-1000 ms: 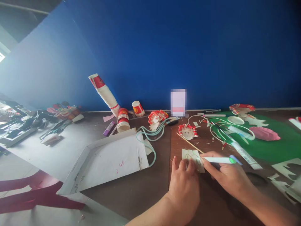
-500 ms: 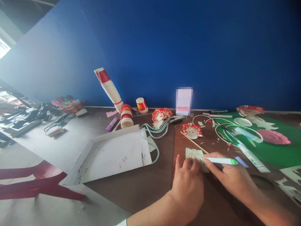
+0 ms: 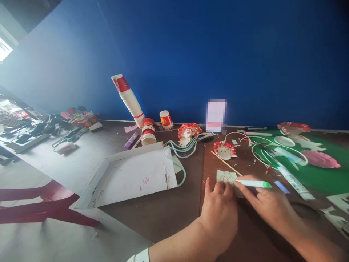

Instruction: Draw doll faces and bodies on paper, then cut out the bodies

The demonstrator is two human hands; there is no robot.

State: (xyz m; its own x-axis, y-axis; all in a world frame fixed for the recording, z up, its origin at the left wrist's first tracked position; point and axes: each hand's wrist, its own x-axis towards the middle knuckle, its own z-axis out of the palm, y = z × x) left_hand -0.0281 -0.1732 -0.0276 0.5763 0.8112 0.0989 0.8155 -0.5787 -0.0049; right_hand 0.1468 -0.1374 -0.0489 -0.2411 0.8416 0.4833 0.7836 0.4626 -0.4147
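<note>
My right hand (image 3: pixel 268 203) is closed on a white marker with a green end (image 3: pixel 255 183), held almost level with its other end over a small pale piece of paper (image 3: pixel 223 175). Green lines show on the paper. My left hand (image 3: pixel 219 213) presses the paper's near edge against the table, fingers bent and thumb side up; its fingertips are partly hidden. A thin wooden stick (image 3: pixel 222 161) lies slantwise just beyond the paper. Behind it sits a paper-cup cutout with a curled red-and-white rim (image 3: pixel 225 151).
A shallow white box lid (image 3: pixel 131 178) lies left of my hands, beside a coiled pale cable (image 3: pixel 182 154). Stacked paper cups (image 3: pixel 131 103) lean against the blue wall. At right, a glue tube (image 3: pixel 296 183) and a pink piece (image 3: pixel 321 159) lie by a green sheet (image 3: pixel 329 182).
The view has shifted slightly, so the things on the table appear a little higher and further right. Both hands keep nearly the same place; the marker's green end has tilted slightly.
</note>
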